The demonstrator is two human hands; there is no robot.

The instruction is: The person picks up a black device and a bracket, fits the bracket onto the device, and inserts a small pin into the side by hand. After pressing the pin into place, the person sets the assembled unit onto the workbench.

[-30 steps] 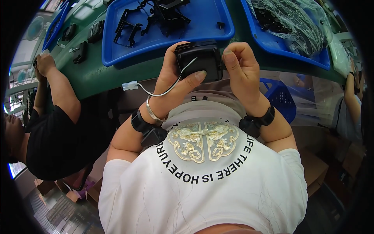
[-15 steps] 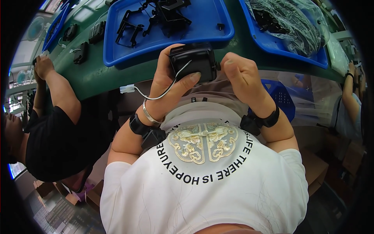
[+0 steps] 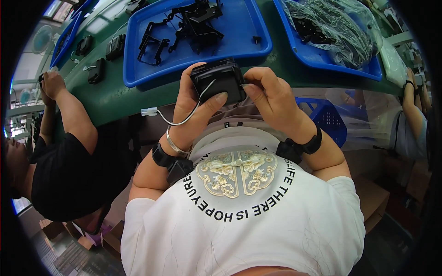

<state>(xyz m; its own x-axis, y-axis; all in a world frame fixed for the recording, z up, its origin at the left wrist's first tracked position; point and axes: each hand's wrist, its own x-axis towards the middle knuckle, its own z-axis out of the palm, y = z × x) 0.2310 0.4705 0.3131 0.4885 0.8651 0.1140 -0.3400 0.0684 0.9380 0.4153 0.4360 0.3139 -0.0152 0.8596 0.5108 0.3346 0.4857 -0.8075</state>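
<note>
My left hand (image 3: 195, 103) grips a black boxy device (image 3: 223, 82), with its thumb across the near face. A thin white cable (image 3: 186, 121) runs from that face over my wrist and ends in a white plug connector (image 3: 149, 112) hanging free at the left. At the device's right side is my right hand (image 3: 271, 94), thumb and forefinger pinched against its edge. What lies between those fingertips is hidden. Beyond the device, black plastic brackets (image 3: 202, 27) are heaped in a blue tray (image 3: 161, 73).
A second blue tray (image 3: 322, 62) at the far right holds black parts in clear plastic bags. Several black devices, one a small unit (image 3: 95, 71), lie on the green table (image 3: 108, 99). A co-worker's arm (image 3: 73, 108) reaches in at left. A blue perforated basket (image 3: 329, 119) stands below the table edge.
My right hand has moved left and closed in on the device's right side. The device has shifted slightly left and nearer to me.
</note>
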